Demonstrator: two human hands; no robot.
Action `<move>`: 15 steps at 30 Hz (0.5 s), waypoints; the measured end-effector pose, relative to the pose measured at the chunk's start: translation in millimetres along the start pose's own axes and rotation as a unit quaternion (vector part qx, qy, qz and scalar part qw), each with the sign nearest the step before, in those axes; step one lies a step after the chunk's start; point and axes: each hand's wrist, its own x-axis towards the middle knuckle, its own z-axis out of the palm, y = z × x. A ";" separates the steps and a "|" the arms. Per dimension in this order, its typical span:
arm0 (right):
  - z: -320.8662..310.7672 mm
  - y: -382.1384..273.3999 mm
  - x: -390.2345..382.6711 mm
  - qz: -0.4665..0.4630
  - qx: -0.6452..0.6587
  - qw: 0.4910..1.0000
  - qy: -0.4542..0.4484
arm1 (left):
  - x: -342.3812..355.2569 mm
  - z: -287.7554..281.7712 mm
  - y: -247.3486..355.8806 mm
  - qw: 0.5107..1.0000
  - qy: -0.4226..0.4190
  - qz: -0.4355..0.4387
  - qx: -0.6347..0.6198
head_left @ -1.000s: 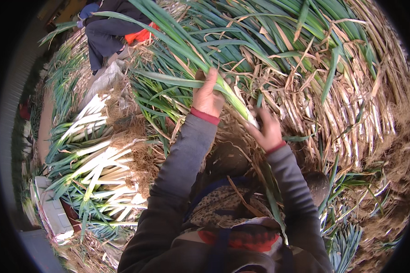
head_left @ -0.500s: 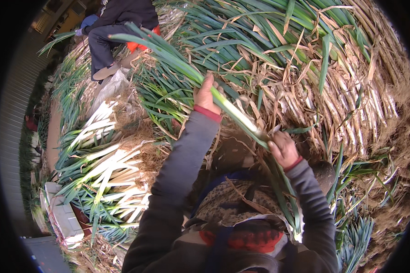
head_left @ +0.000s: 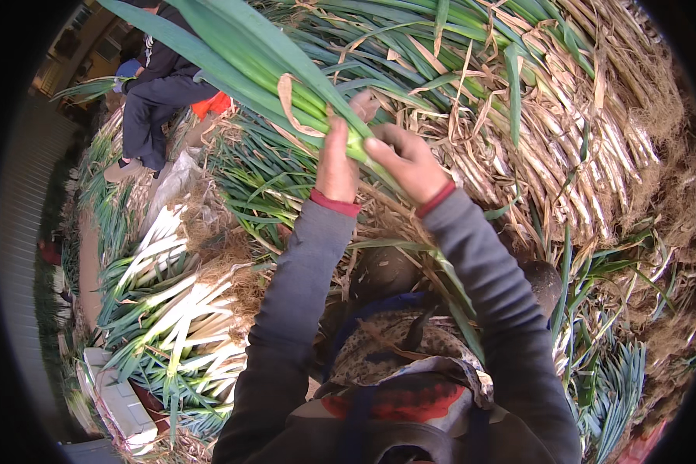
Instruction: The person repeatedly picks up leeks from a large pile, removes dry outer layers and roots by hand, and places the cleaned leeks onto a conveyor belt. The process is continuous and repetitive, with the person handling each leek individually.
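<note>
In front of me a large green onion (head_left: 286,85) slants up to the far left, its broad green leaves spread out and one dry, curled leaf hanging along them. My left hand (head_left: 339,161) is closed around the stalk where the leaves fan out. Right beside it, my right hand (head_left: 411,164) is closed on the same green onion, thumb along the stalk. The hands hide most of its lower, pale part. A loose green leaf (head_left: 458,301) hangs below my right forearm, over the patterned apron (head_left: 394,348) on my lap.
A big heap of unpeeled green onions (head_left: 549,155) with dry skins and roots fills the far right. Cleaned white green onions (head_left: 193,309) lie in a pile at left, near a pale box (head_left: 116,398). Another person (head_left: 158,100) sits at the far left, holding green leaves.
My right hand has moved up and away from the stalk's base, coming beside my left hand. The green onion's leaves have risen and now reach the upper edge.
</note>
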 end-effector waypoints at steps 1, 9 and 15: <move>13.8 0.7 9.1 0.036 0.041 0.998 0.028 | -1.4 0.6 1.3 0.999 0.031 -0.012 0.015; -10.4 83.1 -72.7 0.255 0.176 0.931 0.194 | -13.3 -36.4 4.6 0.977 0.185 -0.057 -0.094; -146.7 141.9 -210.4 0.315 -0.339 0.885 0.047 | 3.9 -119.8 25.8 0.979 0.148 -0.023 -0.141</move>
